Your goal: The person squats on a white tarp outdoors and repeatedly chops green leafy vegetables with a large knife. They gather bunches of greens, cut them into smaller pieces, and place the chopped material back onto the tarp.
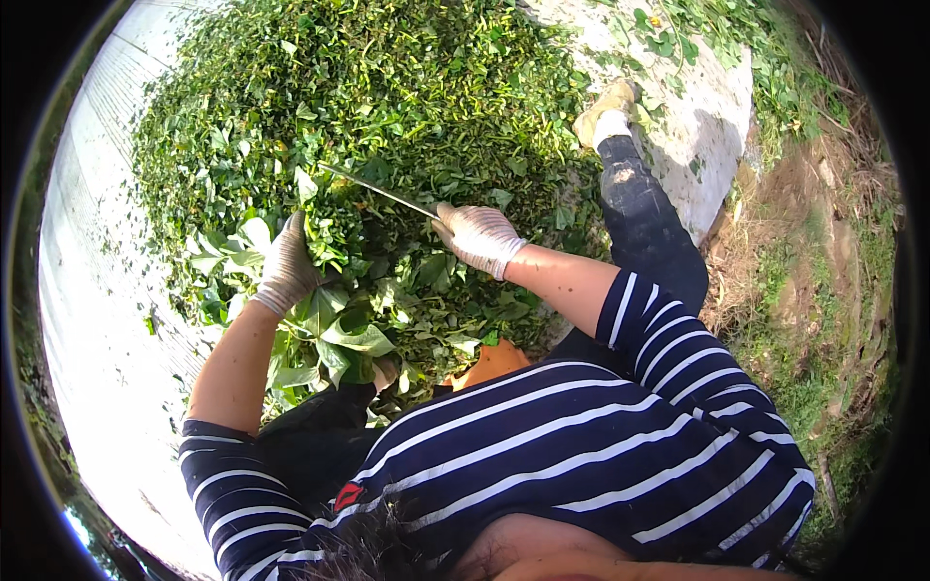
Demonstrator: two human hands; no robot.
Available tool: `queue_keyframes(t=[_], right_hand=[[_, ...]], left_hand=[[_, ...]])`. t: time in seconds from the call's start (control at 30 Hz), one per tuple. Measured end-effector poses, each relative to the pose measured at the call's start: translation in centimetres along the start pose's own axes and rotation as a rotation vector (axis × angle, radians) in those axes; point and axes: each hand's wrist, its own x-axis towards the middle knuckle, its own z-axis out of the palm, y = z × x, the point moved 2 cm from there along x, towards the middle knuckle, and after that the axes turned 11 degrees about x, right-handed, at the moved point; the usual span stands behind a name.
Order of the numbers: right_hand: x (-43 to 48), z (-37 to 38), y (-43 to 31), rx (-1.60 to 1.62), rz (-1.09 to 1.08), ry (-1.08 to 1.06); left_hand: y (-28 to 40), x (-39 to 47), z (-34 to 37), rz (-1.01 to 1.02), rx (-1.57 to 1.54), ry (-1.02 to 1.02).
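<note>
My left hand (289, 269), in a striped knit glove, is closed around a bunch of leafy green vines (327, 319). The broad leaves hang below and to the left of the fist, and cut ends show above it. In my right hand (476, 231), gloved the same way, is a knife with a long thin blade (378, 190). Its handle is hidden in the fingers. The blade slants up and left, its tip near the top of the bunch; whether it touches cannot be told. A wide heap of chopped leaves and stems (407, 94) spreads beneath and beyond both hands.
A pale ribbed sheet (94, 240) lies left of the heap. My outstretched leg (647, 210) borders it on the right, near a whitish slab (701, 156). Uncut vines (719, 36) lie at the upper right. An orange object (494, 363) shows by my lap. Grassy soil (806, 290) lies far right.
</note>
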Motion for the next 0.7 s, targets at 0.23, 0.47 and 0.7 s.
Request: queue_keyframes(t=[0.23,0.47,0.7], right_hand=[[3.7,-2.1,0.7,0.009,0.072,0.051],[12.4,-7.2,6.1,-0.156,0.286,0.116],[11.0,-2.5,-0.6,-0.429,-0.125,-0.325]], left_hand=[[6.8,0.4,2.5,0.078,0.736,0.265],[5.8,2.8,1.4,0.007,0.641,0.320],[-3.5,-0.8,-0.5,0.177,0.308,0.123]])
